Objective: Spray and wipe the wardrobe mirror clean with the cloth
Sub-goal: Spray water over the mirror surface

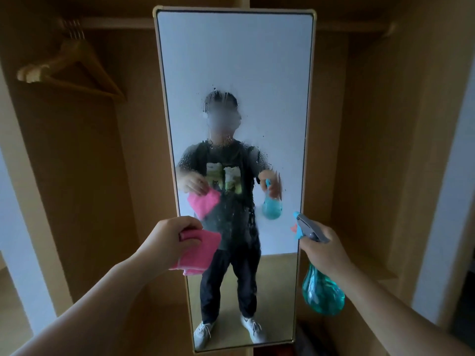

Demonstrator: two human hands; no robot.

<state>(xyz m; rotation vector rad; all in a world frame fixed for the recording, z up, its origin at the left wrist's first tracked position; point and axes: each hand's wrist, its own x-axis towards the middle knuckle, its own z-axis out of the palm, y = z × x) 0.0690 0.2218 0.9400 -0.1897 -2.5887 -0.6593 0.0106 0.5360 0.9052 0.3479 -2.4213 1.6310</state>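
1. Wardrobe (359,150): open wooden compartments flanking a central partition (246,1).
2. Mirror (235,60): mounted upright on the partition, 12 to 6 o'clock.
3. Rail (120,23), 10 o'clock: wooden hangers (72,65) hang from it.

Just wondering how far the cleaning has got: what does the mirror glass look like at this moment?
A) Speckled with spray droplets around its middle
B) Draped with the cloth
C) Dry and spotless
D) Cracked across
A: droplets dot the middle of the mirror, while the left hand holds the pink cloth lower down and the right hand holds the spray bottle.
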